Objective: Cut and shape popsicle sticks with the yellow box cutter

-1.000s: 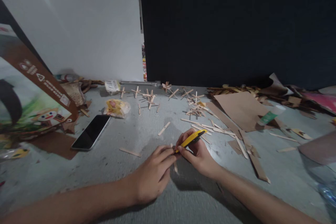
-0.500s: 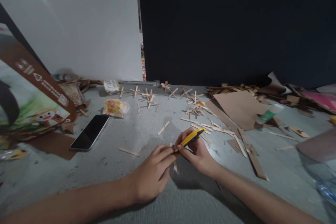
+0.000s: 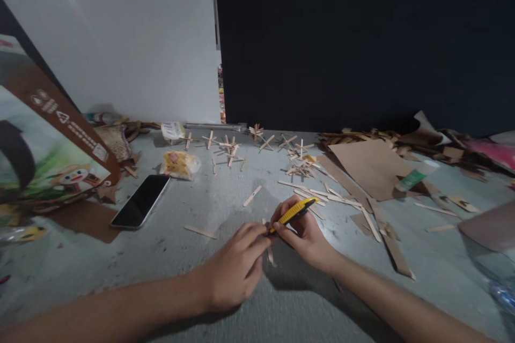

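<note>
My right hand (image 3: 301, 233) grips a yellow and black utility knife (image 3: 295, 211), held slanting with its front end down towards the tabletop. Under that end lies a wooden craft stick (image 3: 270, 255), its near part showing below my fingers. My left hand (image 3: 239, 262) is closed, with its bent fingertips pressing the stick from the left and almost meeting the knife. The blade tip and the middle of the stick are hidden by my fingers. Single craft sticks lie nearby, one (image 3: 252, 195) beyond my hands and another (image 3: 200, 232) to the left.
Loose sticks (image 3: 338, 198) and crossed stick pieces (image 3: 231, 151) spread across the grey table (image 3: 161, 262). At left are a phone (image 3: 140, 201), a wrapped snack (image 3: 179, 165) and a printed bag (image 3: 60, 139). Cardboard (image 3: 366, 169) and a green-white tube (image 3: 412, 179) lie at right.
Both hands and the knife keep nearly the same pose over the stick. The whole view shifts slightly left, then back right; nothing is taken up or let go.
</note>
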Demonstrator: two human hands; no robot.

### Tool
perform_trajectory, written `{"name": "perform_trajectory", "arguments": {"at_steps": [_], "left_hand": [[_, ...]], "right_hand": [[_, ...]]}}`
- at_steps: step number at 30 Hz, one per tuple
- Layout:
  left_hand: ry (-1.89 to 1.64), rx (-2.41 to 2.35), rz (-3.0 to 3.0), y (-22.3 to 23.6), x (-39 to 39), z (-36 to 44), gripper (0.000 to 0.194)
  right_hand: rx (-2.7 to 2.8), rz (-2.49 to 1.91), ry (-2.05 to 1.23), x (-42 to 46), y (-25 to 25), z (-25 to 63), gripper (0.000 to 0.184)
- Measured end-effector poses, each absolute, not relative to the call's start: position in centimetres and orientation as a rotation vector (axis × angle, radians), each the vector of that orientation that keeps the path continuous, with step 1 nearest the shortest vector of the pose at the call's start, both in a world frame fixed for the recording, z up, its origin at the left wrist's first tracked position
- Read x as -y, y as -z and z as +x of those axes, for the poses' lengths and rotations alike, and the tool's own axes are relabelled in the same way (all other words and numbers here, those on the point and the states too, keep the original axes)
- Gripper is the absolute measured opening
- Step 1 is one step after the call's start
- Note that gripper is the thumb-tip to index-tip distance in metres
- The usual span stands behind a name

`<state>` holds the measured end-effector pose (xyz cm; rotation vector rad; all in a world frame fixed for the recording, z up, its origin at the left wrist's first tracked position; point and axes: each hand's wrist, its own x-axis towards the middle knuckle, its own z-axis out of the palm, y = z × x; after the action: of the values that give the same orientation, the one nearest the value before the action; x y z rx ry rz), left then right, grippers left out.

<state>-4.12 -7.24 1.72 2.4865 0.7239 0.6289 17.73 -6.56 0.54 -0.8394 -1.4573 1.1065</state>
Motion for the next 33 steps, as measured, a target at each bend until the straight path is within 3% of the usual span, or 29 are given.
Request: {"name": "perform_trajectory", "arguments": {"at_steps": [33], "left_hand": [[-0.656,-0.700,2.371,-1.57,6.62,-4.17,0.047]], "right_hand": [[1.492,-0.849,-1.037,6.87,-0.36,18.06,0.025]]}}
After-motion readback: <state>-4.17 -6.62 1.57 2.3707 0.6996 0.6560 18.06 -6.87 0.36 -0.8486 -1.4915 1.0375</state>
